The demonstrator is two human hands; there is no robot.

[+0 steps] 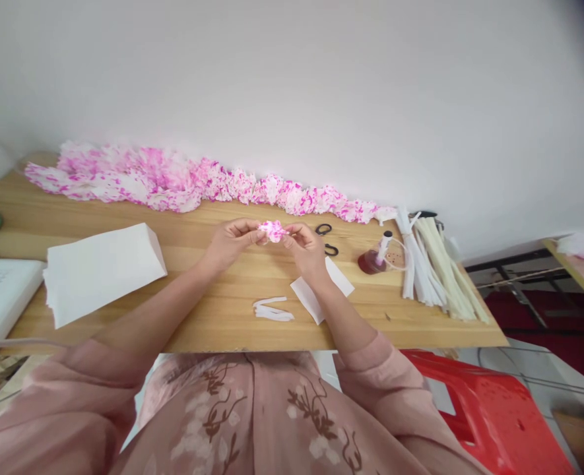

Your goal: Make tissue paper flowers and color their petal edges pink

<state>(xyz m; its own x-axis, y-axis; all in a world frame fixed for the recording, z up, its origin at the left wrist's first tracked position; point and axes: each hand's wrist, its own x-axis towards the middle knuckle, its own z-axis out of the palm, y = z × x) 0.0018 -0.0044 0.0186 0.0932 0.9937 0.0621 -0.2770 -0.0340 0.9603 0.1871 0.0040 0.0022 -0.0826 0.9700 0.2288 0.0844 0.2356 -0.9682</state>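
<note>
A small crumpled pink-and-white paper flower [273,231] is held between my two hands above the middle of the wooden table [212,330]. On its left side, the thumb and fingers of my left hand [229,241] pinch its edge. My right hand [305,247] pinches the opposite edge. Just past the right hand lie scissors [330,250], their blades hidden behind it. Under my right wrist is a white paper sheet [314,305], partly covered. A few narrow white strips [273,309] rest on the table nearer to me.
Ruffled pink-and-white paper [173,181] runs along the wall. At left are a white paper stack [103,270] and a white box-like object [4,297]. At right stand a squeeze bottle [373,259] of dark red liquid, white strips [415,264] and cream strips [445,270]. A red stool [499,409] is below.
</note>
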